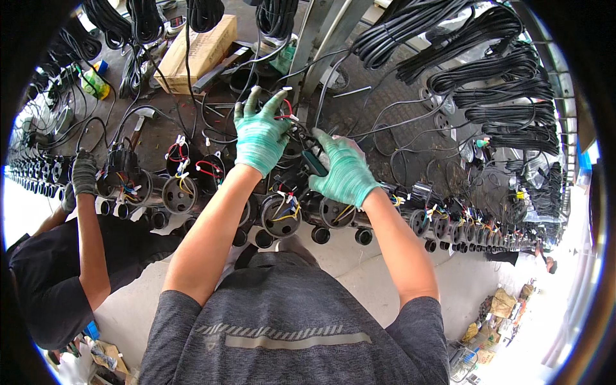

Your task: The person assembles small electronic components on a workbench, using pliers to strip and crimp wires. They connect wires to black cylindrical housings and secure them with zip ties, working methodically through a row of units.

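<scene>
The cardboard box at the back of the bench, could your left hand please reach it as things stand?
Probably yes: the left hand is nearest the cardboard box, with only loose black cables lying between them.

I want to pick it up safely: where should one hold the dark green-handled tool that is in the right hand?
Probably by its dark handle, coming from the person's side. The handle points back toward the right hand, while the working end faces the wires under the left hand, where it is hidden.

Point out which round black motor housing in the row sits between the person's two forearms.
The motor housing with yellow and white wires poking out, between the left hand and right hand; the others sit outside the forearms.
</scene>
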A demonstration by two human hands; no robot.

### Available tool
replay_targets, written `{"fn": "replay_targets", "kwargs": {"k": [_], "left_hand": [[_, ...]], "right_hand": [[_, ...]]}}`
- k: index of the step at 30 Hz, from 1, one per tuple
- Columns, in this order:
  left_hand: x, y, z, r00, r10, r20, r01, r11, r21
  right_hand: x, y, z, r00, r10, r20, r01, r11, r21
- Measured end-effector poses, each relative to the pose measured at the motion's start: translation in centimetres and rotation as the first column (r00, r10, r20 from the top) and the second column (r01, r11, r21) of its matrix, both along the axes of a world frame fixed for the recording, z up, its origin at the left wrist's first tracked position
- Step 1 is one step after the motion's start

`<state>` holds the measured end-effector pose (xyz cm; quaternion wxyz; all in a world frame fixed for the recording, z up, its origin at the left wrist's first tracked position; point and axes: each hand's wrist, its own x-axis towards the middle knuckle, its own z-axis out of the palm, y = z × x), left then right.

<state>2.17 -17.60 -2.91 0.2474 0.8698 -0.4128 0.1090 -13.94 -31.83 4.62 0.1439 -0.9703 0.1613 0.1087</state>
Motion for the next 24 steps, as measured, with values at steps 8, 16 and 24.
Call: {"fn": "replay_targets", "kwargs": {"k": [8,16,24], "left_hand": [[0.8,0.1,-0.4,1.000,0.009,-0.021,-0.010,0.999,-0.043],[0.8,-0.2,-0.8,1.000,0.011,0.014,-0.009,0.995,-0.097],[1.0,-0.2,-1.1,0.998,-0.052,0.032,0.057,0.983,-0.175]], "right_hand": [[-0.3,1.6,-2.9,0.975,-0.135,0.176,0.113,0.985,0.128],[-1.6,2.0,-2.4,0.964,-0.138,0.225,0.166,0.980,-0.110],[-16.1,-3.7,-0.4,0.910,-0.336,0.244,0.373,0.919,-0.126]]}}
